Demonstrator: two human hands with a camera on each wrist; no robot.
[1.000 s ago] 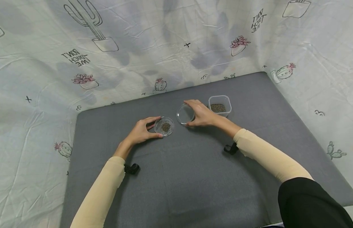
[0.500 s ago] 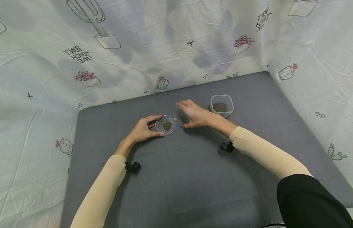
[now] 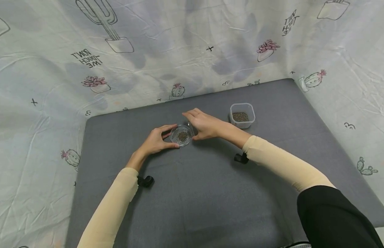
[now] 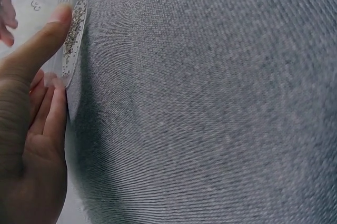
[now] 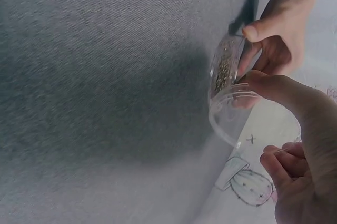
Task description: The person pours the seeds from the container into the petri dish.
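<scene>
A shallow clear petri dish (image 3: pixel 181 136) with small brown seed-like grains (image 5: pixel 224 71) lies on the grey table. My left hand (image 3: pixel 156 140) grips its left side, thumb at the near rim and fingers at the far rim. My right hand (image 3: pixel 205 124) pinches a clear round lid (image 5: pixel 224 124) by its edge, thumb on one side and fingertips on the other. The lid stands tilted, its lower edge right at the dish's right rim. In the head view the right hand hides most of the lid.
Behind the right forearm stands a square clear plastic tub (image 3: pixel 242 115) partly filled with similar brown grains. The grey tabletop (image 3: pixel 195 193) meets a cloth backdrop (image 3: pixel 167 41) printed with cacti at its back and right edges. A black wrist strap (image 3: pixel 145 181) sits on the left sleeve.
My right hand has moved left with the lid, away from the tub and up to the dish, and the lid has tilted more steeply. My left hand stays on the dish.
</scene>
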